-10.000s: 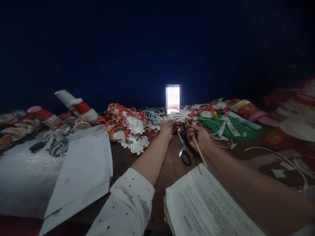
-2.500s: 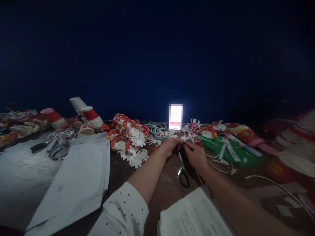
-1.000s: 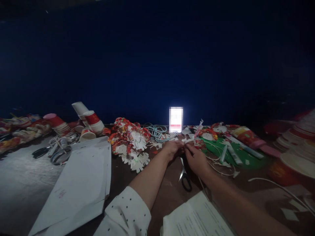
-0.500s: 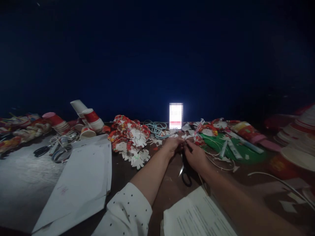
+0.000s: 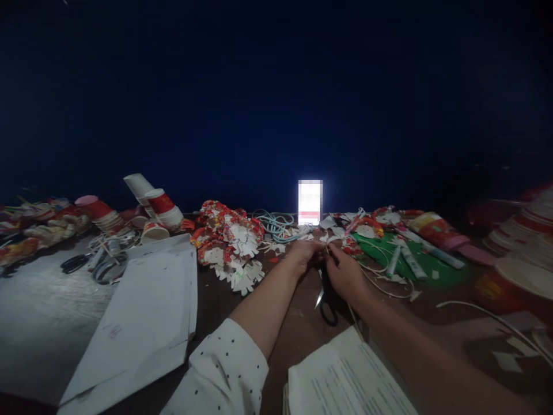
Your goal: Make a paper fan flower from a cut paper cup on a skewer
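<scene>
My left hand [image 5: 306,255] and my right hand [image 5: 343,271] meet over the middle of the dark table, fingertips pinched together. Whatever lies between them is too small and dim to name; a pale bit shows at the fingertips. Just below the hands, a pair of scissors [image 5: 327,308] with black handles rests on the table, blade partly showing. Beyond the hands stands a brightly lit phone screen [image 5: 310,202]. Left of my left hand is a pile of red decorated pieces [image 5: 224,222] with white paper cut-outs [image 5: 246,275].
White boards [image 5: 142,311] lie at left, with paper cups [image 5: 162,210] behind. A printed paper stack [image 5: 345,374] is at the near edge. At right are glue-like tubes [image 5: 410,260] on a green sheet [image 5: 444,275], a pale cord [image 5: 488,317] and a large red-and-white cup [image 5: 514,288].
Both hands stay together at nearly the same spot, with only slight finger movement. The whole view has shifted very slightly.
</scene>
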{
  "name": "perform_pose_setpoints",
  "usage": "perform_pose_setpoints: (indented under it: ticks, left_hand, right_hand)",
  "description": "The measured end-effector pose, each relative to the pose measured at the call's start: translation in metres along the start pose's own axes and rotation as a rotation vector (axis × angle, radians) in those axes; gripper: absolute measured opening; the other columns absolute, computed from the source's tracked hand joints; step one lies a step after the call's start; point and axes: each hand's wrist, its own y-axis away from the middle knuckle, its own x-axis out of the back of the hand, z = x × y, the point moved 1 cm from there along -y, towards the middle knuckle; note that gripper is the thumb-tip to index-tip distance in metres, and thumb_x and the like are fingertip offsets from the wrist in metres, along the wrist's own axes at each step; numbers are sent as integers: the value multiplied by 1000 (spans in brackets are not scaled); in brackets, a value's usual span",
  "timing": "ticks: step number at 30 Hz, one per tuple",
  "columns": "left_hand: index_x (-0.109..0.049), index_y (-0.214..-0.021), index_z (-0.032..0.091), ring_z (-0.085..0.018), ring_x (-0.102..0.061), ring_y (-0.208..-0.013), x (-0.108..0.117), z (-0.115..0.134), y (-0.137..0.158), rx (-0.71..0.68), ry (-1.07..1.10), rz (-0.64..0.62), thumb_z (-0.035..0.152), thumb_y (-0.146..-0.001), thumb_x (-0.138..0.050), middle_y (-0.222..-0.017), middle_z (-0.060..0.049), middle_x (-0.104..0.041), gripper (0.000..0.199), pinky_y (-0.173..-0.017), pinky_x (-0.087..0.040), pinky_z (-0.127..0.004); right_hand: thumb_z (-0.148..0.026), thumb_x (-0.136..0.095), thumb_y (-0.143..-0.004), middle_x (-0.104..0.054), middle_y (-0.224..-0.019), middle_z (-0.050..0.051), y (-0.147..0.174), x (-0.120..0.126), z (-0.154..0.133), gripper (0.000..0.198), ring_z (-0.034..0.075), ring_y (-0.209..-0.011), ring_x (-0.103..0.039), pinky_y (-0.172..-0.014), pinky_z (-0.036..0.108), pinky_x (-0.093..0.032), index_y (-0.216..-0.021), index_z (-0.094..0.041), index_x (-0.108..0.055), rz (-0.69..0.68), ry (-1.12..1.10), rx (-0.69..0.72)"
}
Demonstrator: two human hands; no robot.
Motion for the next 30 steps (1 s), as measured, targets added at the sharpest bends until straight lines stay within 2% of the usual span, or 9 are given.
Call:
perform_pose_setpoints:
  ticks: [5, 9, 15, 19, 23, 25, 30]
  left_hand:
    - [-60, -66, 13, -5, -49, -47, 1, -1, -2, 3, 6, -20, 14, -71, -83, -54, 3, -57, 23, -54, -45, -19]
    - [-60, -65, 12, -5, -50, -47, 1, -2, -4, -8, 8, -16, 16, -68, -85, -54, 2, -57, 26, -50, -41, -17]
    - [-63, -67, 11, -6, -52, -48, 3, -5, -9, -10, 29, -18, 15, -69, -85, -55, 1, -58, 22, -50, -40, -19]
    - [-61, -67, 12, -7, -52, -49, 4, -7, -14, -15, 73, -57, 17, -65, -88, -56, 1, -58, 28, -50, -40, -20]
    - [-60, -66, 12, -7, -52, -50, 5, -6, -12, 5, 99, -62, 17, -66, -88, -55, 1, -57, 28, -51, -40, -19]
    - [-60, -67, 12, -6, -50, -49, 6, -4, -10, 18, 112, -75, 17, -68, -86, -56, 2, -57, 26, -50, -40, -18]
    - [-61, -71, 12, -4, -51, -48, 6, -1, -5, 51, 145, -124, 16, -71, -84, -57, 3, -58, 23, -48, -40, -15]
  right_hand:
    - [-25, -42, -92, -72, -123, 19, 0, 0, 0, 49, 30, -111, -69, -97, 39, -51, -132, -11, -65, -8, -17, 15]
    - [-24, -43, -91, -73, -120, 16, 0, 3, -2, 48, 29, -109, -70, -96, 39, -52, -131, -13, -66, -12, -43, 15]
    - [-29, -42, -90, -70, -126, 20, 0, 4, -7, 53, 31, -115, -67, -100, 41, -50, -132, -6, -65, -5, -73, -15]
    - [-29, -44, -88, -72, -124, 17, 0, 5, -9, 50, 28, -114, -68, -101, 39, -50, -127, -10, -70, 31, -138, -35]
    - [-34, -49, -86, -73, -121, 15, 0, 6, -9, 49, 28, -110, -69, -98, 39, -52, -122, -12, -73, 79, -236, -73]
    - [-38, -52, -84, -76, -114, 13, 0, 6, -9, 49, 28, -103, -71, -92, 38, -54, -121, -13, -75, 88, -297, -92]
    - [-43, -57, -82, -77, -79, 7, 0, 9, -10, 51, 24, -79, -71, -70, 32, -55, -119, -13, -76, 94, -376, -150]
